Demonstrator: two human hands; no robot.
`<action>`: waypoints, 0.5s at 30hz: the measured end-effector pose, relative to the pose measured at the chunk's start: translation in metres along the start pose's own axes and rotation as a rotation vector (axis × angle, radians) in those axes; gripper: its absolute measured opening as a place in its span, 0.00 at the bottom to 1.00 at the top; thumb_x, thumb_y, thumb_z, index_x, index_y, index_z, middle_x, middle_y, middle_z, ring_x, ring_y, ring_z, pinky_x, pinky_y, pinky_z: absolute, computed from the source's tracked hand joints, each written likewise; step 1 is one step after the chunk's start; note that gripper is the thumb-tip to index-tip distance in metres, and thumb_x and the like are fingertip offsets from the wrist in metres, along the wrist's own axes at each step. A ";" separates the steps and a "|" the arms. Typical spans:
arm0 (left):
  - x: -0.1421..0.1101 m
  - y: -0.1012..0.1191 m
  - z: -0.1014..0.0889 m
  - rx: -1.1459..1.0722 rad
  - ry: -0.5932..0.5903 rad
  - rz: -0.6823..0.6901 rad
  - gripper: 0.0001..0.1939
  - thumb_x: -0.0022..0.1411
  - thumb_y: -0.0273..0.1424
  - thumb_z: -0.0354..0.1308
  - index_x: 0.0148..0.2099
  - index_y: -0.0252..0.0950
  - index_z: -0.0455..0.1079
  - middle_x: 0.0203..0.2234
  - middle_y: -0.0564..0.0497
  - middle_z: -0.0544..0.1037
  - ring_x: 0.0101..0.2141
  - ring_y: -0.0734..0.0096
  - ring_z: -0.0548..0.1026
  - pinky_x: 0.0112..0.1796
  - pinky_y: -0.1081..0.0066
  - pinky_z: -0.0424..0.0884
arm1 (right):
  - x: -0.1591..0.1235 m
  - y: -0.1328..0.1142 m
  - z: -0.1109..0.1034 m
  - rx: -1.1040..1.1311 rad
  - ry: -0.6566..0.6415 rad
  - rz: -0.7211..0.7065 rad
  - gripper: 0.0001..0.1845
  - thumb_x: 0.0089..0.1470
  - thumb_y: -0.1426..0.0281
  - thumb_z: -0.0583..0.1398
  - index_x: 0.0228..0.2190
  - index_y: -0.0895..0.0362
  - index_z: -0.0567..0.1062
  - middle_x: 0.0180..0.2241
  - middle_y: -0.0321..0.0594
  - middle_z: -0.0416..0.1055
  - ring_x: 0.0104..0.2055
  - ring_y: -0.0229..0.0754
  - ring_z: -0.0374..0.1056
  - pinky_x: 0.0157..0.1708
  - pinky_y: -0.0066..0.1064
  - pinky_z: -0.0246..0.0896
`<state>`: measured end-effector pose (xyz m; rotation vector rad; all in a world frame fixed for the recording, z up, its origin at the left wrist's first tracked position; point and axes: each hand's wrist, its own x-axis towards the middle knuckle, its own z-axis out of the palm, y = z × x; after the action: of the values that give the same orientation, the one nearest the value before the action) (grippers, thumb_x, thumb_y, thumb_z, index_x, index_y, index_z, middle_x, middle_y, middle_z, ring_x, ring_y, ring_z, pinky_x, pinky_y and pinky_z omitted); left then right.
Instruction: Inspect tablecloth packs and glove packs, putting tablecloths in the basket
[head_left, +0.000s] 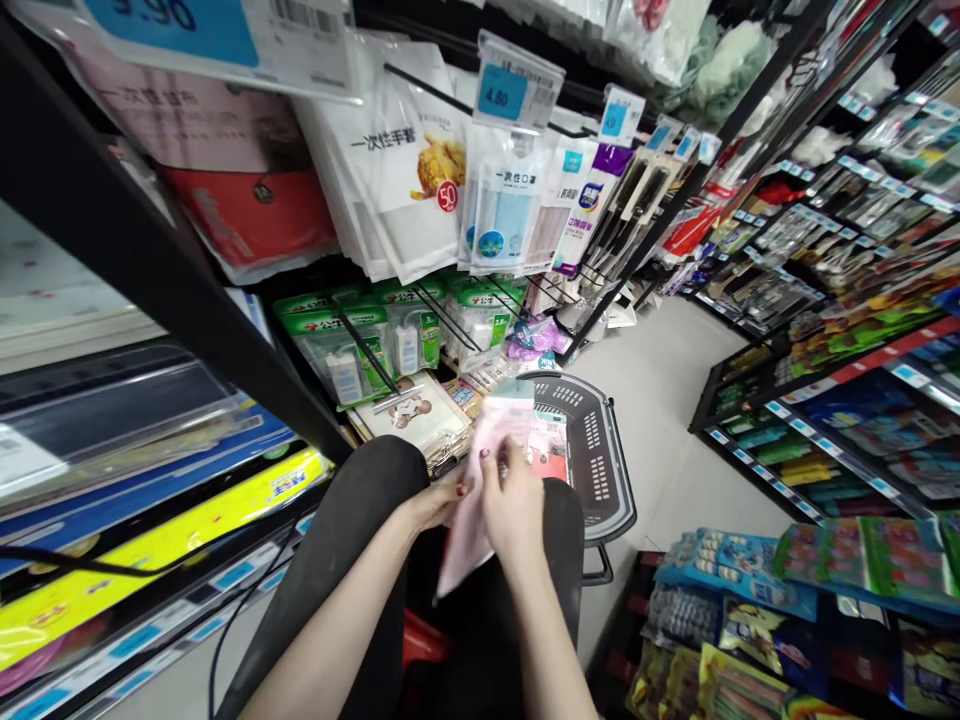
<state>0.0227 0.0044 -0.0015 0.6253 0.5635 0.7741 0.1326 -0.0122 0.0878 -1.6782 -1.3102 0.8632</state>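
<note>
A flat pale pink packet (466, 548) is held tilted between my knees, its print too blurred to read. My left hand (436, 503) pinches its left edge. The fingers of my right hand (516, 505) are curled against its front face, closed on it. Just beyond the packet stands a dark grey shopping basket (594, 440) on the floor. Inside the basket lies a pink and red packet (550, 447), partly covered by my right hand and the held packet.
Hanging packs of disposable gloves (397, 180) and masks (510, 210) are ahead, above green-topped plug packs (352, 350). A black shelf post (187, 260) slants at the left. Snack bags (750, 580) fill a low rack at the right. Grey floor (667, 400) runs between shelves.
</note>
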 end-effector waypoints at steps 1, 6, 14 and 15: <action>-0.002 0.003 -0.002 -0.036 0.060 0.005 0.37 0.32 0.37 0.65 0.50 0.39 0.65 0.45 0.43 0.72 0.47 0.51 0.67 0.42 0.62 0.65 | -0.003 0.002 0.007 0.049 -0.067 -0.049 0.22 0.48 0.62 0.56 0.45 0.56 0.69 0.46 0.47 0.67 0.51 0.54 0.59 0.51 0.43 0.46; -0.009 0.025 -0.004 -0.138 0.272 0.049 0.29 0.36 0.28 0.58 0.46 0.31 0.67 0.38 0.42 0.76 0.43 0.48 0.70 0.43 0.57 0.65 | 0.002 0.033 -0.001 0.257 -0.080 -0.182 0.12 0.49 0.67 0.55 0.37 0.52 0.73 0.48 0.39 0.66 0.53 0.45 0.57 0.54 0.38 0.46; -0.002 0.021 -0.003 -0.135 0.363 0.054 0.23 0.40 0.30 0.59 0.43 0.29 0.69 0.32 0.42 0.78 0.37 0.51 0.74 0.38 0.59 0.68 | 0.021 0.095 -0.044 0.661 -0.378 0.249 0.26 0.35 0.64 0.66 0.40 0.57 0.70 0.40 0.46 0.72 0.43 0.52 0.67 0.44 0.44 0.60; -0.001 0.021 -0.003 -0.086 0.400 0.076 0.23 0.41 0.31 0.60 0.43 0.30 0.68 0.32 0.42 0.78 0.36 0.52 0.74 0.37 0.61 0.69 | 0.021 0.100 -0.042 0.717 -0.393 0.272 0.26 0.34 0.65 0.66 0.39 0.58 0.71 0.40 0.47 0.72 0.41 0.52 0.68 0.43 0.43 0.62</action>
<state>0.0108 0.0162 0.0109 0.4144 0.8708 0.9986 0.2154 -0.0124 0.0148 -1.1480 -0.8461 1.6576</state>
